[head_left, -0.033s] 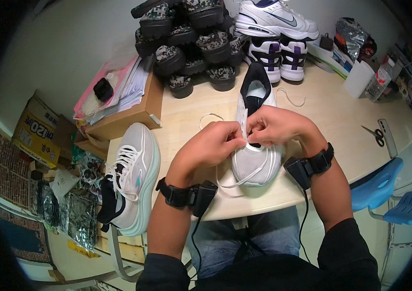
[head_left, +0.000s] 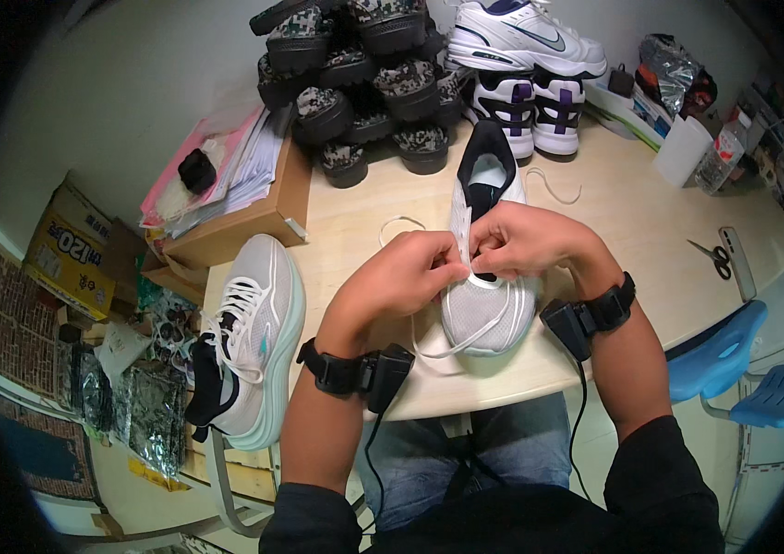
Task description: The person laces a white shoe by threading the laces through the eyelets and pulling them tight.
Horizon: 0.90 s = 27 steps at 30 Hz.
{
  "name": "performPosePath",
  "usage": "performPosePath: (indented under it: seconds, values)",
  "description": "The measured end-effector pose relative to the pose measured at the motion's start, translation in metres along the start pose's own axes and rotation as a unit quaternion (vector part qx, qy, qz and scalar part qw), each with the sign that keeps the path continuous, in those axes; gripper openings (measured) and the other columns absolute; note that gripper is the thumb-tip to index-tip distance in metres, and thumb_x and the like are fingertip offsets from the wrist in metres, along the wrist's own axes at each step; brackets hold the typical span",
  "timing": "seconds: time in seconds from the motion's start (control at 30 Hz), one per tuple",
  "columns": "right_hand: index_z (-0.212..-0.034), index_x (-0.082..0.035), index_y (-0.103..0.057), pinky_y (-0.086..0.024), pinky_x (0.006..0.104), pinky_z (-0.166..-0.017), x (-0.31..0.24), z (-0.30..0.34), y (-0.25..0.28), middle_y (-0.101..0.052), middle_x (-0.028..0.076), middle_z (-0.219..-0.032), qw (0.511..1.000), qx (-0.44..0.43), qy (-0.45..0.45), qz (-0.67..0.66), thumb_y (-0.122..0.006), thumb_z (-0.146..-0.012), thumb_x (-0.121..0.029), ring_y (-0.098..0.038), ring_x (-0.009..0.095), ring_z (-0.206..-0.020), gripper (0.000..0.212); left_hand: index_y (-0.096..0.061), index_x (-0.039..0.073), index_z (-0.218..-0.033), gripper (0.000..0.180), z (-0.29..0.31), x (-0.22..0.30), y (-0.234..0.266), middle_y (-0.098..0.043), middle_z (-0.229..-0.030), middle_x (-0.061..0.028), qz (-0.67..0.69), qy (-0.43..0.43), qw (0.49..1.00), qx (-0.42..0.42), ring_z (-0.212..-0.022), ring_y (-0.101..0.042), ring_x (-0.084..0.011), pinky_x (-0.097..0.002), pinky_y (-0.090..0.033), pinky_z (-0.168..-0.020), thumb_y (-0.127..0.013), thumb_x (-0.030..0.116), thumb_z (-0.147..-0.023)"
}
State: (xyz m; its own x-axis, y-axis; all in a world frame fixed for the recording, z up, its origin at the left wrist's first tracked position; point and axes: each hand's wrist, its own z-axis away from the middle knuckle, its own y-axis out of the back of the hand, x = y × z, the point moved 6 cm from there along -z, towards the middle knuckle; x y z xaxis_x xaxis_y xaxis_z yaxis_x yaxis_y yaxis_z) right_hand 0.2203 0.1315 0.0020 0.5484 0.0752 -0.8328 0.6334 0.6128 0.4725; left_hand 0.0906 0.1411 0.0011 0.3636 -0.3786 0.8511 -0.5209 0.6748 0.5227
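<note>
A pale grey sneaker (head_left: 487,319) with a black lining lies on the table in front of me, toe toward me. My left hand (head_left: 415,268) pinches a white shoelace (head_left: 452,352) beside the lowest eyelets. Close against it, my right hand (head_left: 526,242) is also closed in a pinch at the lace opening, with the fingers hiding most of what they grip. One stretch of lace loops over the toe, and another loose end (head_left: 554,189) curls on the table to the right. A matching laced sneaker (head_left: 258,342) rests at the table's left edge.
Black camouflage shoes (head_left: 369,88) are piled at the back, beside stacked white sneakers (head_left: 526,42). A cardboard box (head_left: 290,189) with papers stands at left. On the right are scissors (head_left: 717,260), a phone (head_left: 736,261), a plastic bottle (head_left: 724,152) and a blue chair (head_left: 724,355).
</note>
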Motion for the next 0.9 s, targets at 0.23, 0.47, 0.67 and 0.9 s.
performPosePath:
  seconds: [0.23, 0.47, 0.67, 0.9]
  values:
    - [-0.089, -0.002, -0.059, -0.033, 0.0216, -0.039, -0.001, 0.003, -0.002, -0.054, 0.001, -0.057, 0.998, -0.018, -0.008, -0.063, -0.053, -0.088, -0.011, -0.044, 0.006, -0.043, 0.011, -0.056, 0.004, -0.077, 0.018, -0.001, -0.007, 0.0, -0.054, -0.067, 0.0028, 0.073, 0.069, 0.995, -0.003, -0.059, -0.046, -0.0044, -0.0209, -0.037, -0.052, -0.063, 0.016, -0.088]
    - [-0.082, -0.001, -0.057, -0.037, 0.0252, -0.039, -0.003, 0.001, -0.002, -0.056, 0.003, -0.057, 0.999, -0.018, 0.003, -0.029, -0.054, -0.086, -0.015, -0.048, 0.011, -0.041, 0.015, -0.052, 0.005, -0.07, 0.025, -0.003, -0.01, 0.005, -0.051, -0.06, 0.0028, 0.027, 0.087, 0.995, 0.035, -0.052, -0.044, -0.0053, -0.0224, -0.034, -0.045, -0.068, 0.019, -0.084]
    - [-0.084, -0.001, -0.055, -0.039, 0.0257, -0.04, 0.005, -0.001, -0.003, -0.057, 0.003, -0.058, 0.998, -0.052, -0.028, 0.035, -0.052, -0.088, -0.018, -0.05, 0.012, -0.043, 0.018, -0.047, 0.006, -0.066, 0.037, -0.005, -0.009, 0.013, -0.048, -0.056, 0.0019, -0.029, 0.114, 0.99, 0.079, -0.052, -0.042, -0.0059, -0.0233, -0.034, -0.045, -0.076, 0.028, -0.077]
    - [-0.089, -0.004, -0.051, -0.04, 0.0268, -0.042, 0.001, 0.001, -0.007, -0.057, 0.003, -0.06, 0.999, -0.033, -0.009, -0.007, -0.048, -0.09, -0.019, -0.05, 0.012, -0.045, 0.016, -0.047, 0.004, -0.073, 0.041, -0.016, 0.002, 0.004, -0.045, -0.063, 0.0008, -0.061, 0.027, 0.992, 0.11, -0.059, -0.038, -0.0074, -0.0257, -0.034, -0.049, -0.069, 0.038, -0.082]
